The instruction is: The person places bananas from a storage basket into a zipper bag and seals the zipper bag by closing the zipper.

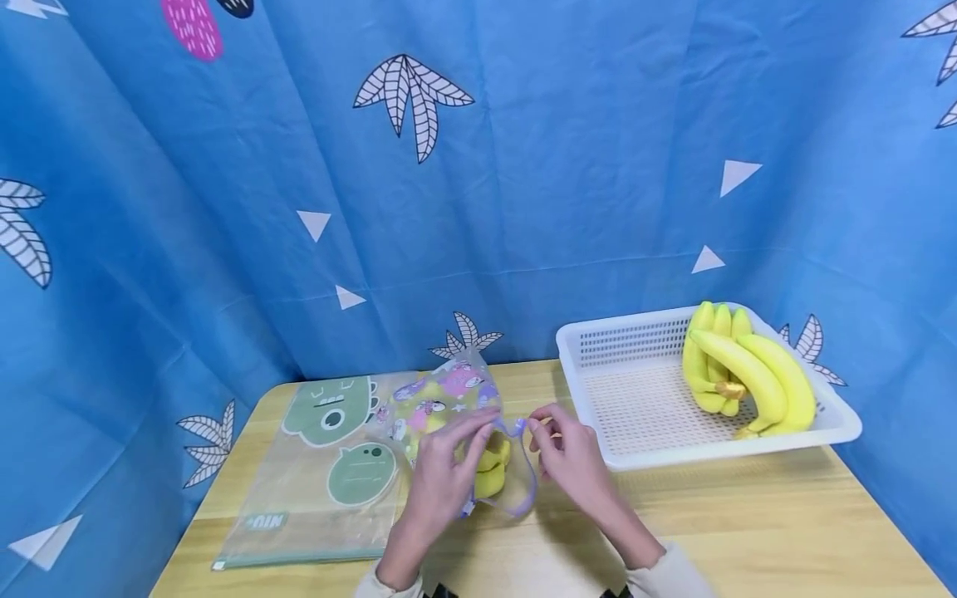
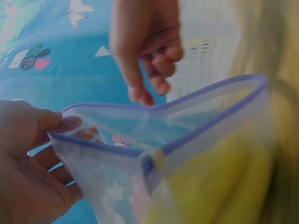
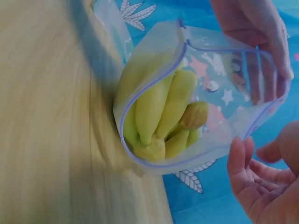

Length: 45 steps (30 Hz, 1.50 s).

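Note:
A clear zip bag (image 1: pixel 449 394) with a purple rim and printed cartoon figures lies on the table, its mouth gaping toward me. Yellow bananas (image 3: pixel 152 114) are inside it, several showing through the opening in the right wrist view. My left hand (image 1: pixel 444 469) pinches a corner of the rim, thumb on one side and fingers behind the film. Close to the opposite stretch of rim is my right hand (image 1: pixel 571 457); its fingertips (image 3: pixel 237 151) appear to touch the edge, with the thumb held apart.
A white perforated basket (image 1: pixel 635 448) holding more bananas (image 1: pixel 748 378) stands to the right. A larger clear zip bag (image 1: pixel 299 498) with green cartoon prints lies flat at left. Behind the wooden table (image 1: pixel 733 523) hangs a blue patterned curtain (image 1: pixel 568 166).

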Each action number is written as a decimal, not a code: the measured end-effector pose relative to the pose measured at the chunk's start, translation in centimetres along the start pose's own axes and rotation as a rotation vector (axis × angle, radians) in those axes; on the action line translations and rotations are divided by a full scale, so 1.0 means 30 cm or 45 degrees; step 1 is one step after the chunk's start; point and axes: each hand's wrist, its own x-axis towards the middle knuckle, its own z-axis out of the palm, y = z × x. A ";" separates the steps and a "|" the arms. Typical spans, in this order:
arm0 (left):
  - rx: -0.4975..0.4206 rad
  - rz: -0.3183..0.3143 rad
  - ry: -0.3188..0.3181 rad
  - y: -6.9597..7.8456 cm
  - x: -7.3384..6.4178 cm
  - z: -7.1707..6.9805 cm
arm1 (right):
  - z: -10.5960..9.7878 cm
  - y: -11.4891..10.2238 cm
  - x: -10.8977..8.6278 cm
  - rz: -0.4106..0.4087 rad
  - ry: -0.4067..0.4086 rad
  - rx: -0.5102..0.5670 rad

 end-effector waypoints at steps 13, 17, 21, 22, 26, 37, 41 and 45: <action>0.156 0.024 -0.249 -0.021 -0.141 0.034 | 0.008 0.045 -0.092 -0.002 -0.046 -0.099; 0.182 0.053 -0.245 -0.041 -0.178 0.025 | 0.036 0.069 -0.065 -0.099 0.036 -0.208; 0.226 0.061 -0.243 -0.052 -0.197 0.014 | 0.058 0.077 -0.019 -0.199 0.131 -0.277; 0.250 0.049 -0.244 -0.054 -0.202 0.011 | 0.062 0.077 -0.010 -0.200 0.136 -0.272; 0.371 -0.014 -0.266 -0.068 -0.222 0.001 | 0.072 0.077 0.012 -0.179 0.139 -0.284; 0.476 0.036 -0.324 -0.196 -0.213 -0.042 | 0.051 0.075 -0.047 0.108 0.095 0.103; 0.498 0.072 -0.360 -0.261 -0.193 -0.074 | 0.053 0.090 -0.087 0.110 0.073 0.114; 0.491 0.135 -0.411 -0.296 -0.185 -0.091 | 0.051 0.104 -0.113 0.215 0.005 0.265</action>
